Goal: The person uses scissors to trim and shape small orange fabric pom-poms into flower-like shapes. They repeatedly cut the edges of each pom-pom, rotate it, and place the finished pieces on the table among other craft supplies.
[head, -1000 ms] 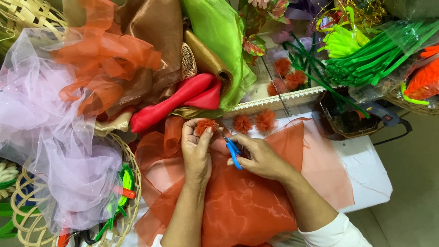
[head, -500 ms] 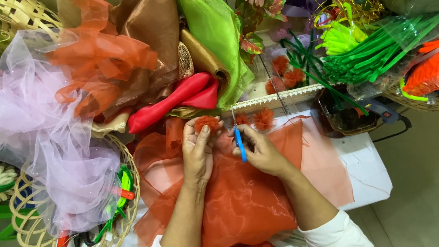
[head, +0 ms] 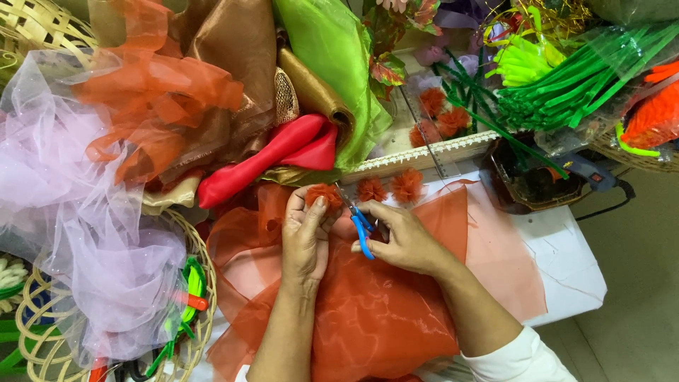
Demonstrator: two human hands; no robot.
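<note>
My left hand [head: 305, 237] pinches a small frilly orange fabric flower [head: 324, 194] at its fingertips. My right hand [head: 402, 237] grips small scissors with blue handles [head: 359, 226], their blades pointing up toward the flower. Both hands rest over a sheet of sheer orange fabric [head: 382, 318] spread on the white table [head: 566, 276]. Two more orange fabric flowers [head: 390, 187] lie just beyond the scissors.
Piles of sheer fabric, lilac [head: 78, 233], orange, brown, green and red, lie to the left and behind. A wicker basket [head: 201, 283] sits lower left. Green pipe cleaners [head: 573, 85] in plastic, a glue gun [head: 590, 173] and a dark tray lie at the right.
The scissors have tilted and moved closer to the flower held in my left hand. The left hand has stayed almost still.
</note>
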